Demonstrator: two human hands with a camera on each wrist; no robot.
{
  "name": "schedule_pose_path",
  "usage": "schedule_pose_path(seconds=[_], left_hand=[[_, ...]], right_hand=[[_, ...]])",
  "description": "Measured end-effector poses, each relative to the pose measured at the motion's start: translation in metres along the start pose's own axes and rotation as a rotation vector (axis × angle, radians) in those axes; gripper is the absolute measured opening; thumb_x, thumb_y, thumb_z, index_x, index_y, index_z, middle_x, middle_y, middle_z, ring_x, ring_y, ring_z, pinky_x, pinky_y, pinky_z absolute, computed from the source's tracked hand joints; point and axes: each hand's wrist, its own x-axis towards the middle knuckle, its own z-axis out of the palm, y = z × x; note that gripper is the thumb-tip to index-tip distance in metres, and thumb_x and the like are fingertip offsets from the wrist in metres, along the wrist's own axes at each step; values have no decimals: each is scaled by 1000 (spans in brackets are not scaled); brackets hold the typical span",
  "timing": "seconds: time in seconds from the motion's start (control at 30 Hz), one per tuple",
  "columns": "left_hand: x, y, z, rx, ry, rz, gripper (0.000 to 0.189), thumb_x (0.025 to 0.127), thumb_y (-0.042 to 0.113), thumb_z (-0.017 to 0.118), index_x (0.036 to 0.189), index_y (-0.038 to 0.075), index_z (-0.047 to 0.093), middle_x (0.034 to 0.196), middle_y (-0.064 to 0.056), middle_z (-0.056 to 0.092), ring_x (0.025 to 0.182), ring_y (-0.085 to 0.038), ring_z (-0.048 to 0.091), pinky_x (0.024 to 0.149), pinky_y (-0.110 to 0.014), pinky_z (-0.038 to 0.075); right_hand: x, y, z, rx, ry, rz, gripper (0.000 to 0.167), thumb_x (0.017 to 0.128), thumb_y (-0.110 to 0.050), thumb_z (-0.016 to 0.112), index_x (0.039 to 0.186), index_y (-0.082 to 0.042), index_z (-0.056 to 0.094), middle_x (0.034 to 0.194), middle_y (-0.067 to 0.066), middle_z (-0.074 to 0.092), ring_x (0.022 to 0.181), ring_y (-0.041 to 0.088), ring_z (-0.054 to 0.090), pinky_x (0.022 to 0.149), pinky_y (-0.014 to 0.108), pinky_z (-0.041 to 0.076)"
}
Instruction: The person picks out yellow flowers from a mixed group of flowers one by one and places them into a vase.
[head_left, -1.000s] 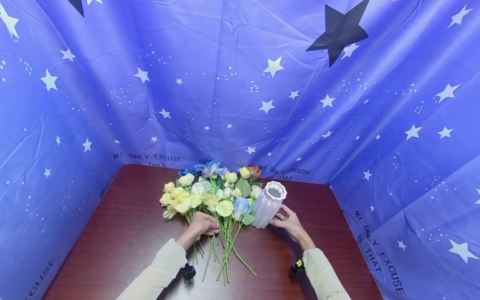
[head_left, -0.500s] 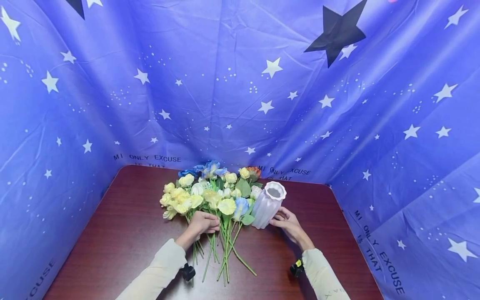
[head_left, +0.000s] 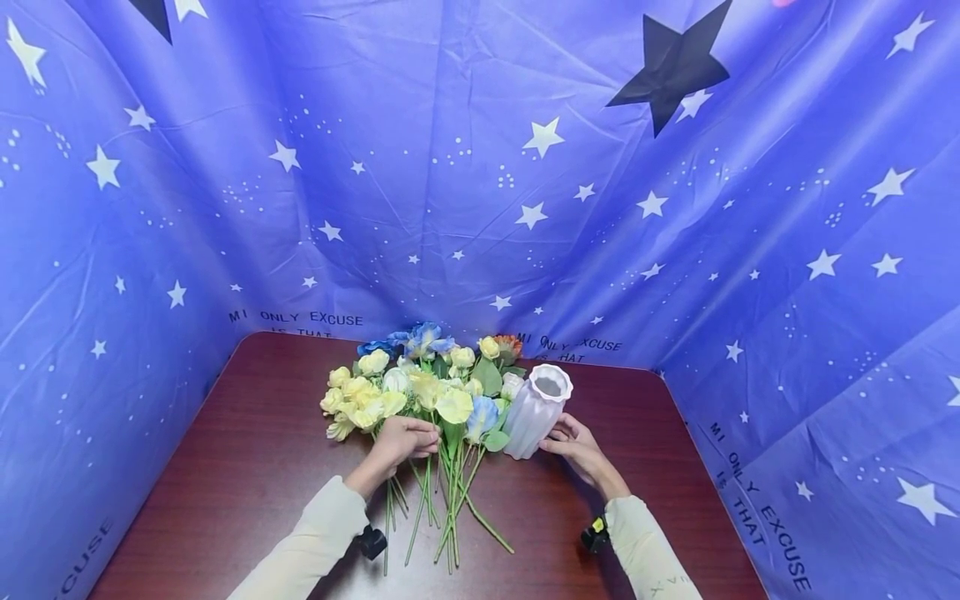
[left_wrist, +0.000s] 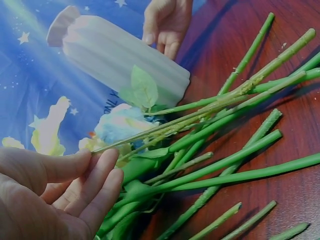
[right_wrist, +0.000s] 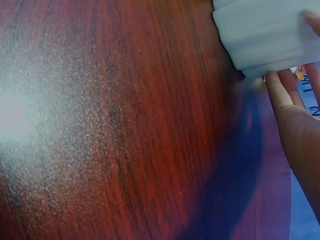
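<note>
Pinching a stem (left_wrist: 165,124) in the left fingers (left_wrist: 95,185), close by the heaped flowers (head_left: 358,393) on the worktop (head_left: 626,400), and gripping the pale vase (head_left: 534,419) with the right fingers (right_wrist: 279,92)!

Pale fluted vase (head_left: 532,421), mouth up; mixed flowers (head_left: 427,390) heaped beside.

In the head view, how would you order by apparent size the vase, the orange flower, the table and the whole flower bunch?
1. Table
2. Flower bunch
3. Vase
4. Orange flower, partly hidden
</note>
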Motion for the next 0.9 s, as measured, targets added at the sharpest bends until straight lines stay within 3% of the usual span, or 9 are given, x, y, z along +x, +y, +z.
schedule_pose_path(seconds=[0.33, 0.6, 0.8, 0.9], left_hand=[[0, 9, -2, -4, -20, 41, 22, 93, -5, 68, 113, -13, 70, 100, -26, 76, 75, -21, 77, 82, -42, 65], [1, 16, -4, -68, -42, 50, 27, 95, -2, 67, 120, -11, 68, 103, -25, 76, 84, -23, 77, 87, -41, 64], [2, 22, -2, -103, -31, 74, 28, 96, 2, 67, 123, -9, 68, 102, -21, 77, 85, -16, 75, 84, -33, 65], [3, 25, 0, -112, -26, 94, 30, 97, 2, 67, 125, -10, 67, 98, -13, 78, 83, -11, 74, 85, -32, 64]], right_hand=[[1, 2, -2, 0, -11, -9, 45, 84, 18, 64, 115, -15, 59, 110, -5, 71, 103, 8, 69, 86, 22, 60], [0, 3, -2, 16, -27, -26, 45, 85, 18, 64, 114, -16, 60, 110, -5, 72, 103, 7, 69, 87, 22, 60], [-1, 3, -1, 24, -15, -20, 45, 85, 18, 64, 114, -16, 60, 110, -5, 72, 103, 8, 70, 88, 22, 60], [0, 4, -1, 25, -7, -14, 45, 85, 18, 63, 114, -16, 60, 110, -5, 72, 103, 8, 69, 88, 22, 60]])
